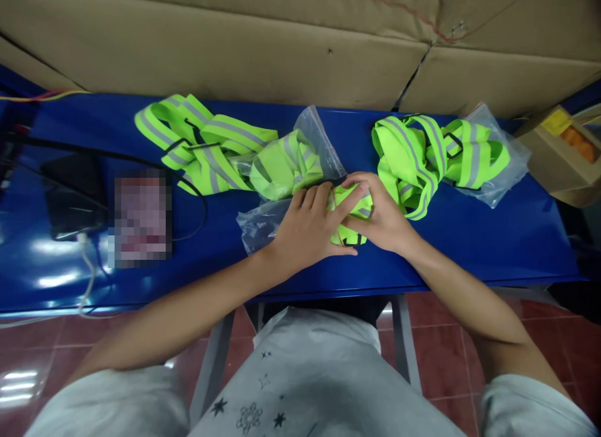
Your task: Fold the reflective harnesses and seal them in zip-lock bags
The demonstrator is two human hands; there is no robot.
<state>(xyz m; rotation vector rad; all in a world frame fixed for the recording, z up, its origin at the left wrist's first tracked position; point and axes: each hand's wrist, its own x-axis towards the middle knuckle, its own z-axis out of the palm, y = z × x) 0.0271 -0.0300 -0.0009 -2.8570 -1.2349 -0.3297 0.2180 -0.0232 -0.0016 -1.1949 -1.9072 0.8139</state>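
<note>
My left hand (310, 227) and my right hand (382, 221) meet at the middle of the blue table (493, 236). Both are closed on a folded neon-yellow reflective vest (350, 218) with grey stripes, pressed between them. A clear plastic bag (263, 227) lies under my left hand, and the folded vest sits at its mouth. Another clear bag (314, 146) just behind holds a bundled vest.
Loose reflective vests (201, 143) lie at the back left. A bagged vest bundle (446, 155) sits at the back right. A black device (75, 196) with cables and a blurred card (141, 218) lie at the left. Cardboard sheets (282, 49) line the back; a small carton (563, 155) stands far right.
</note>
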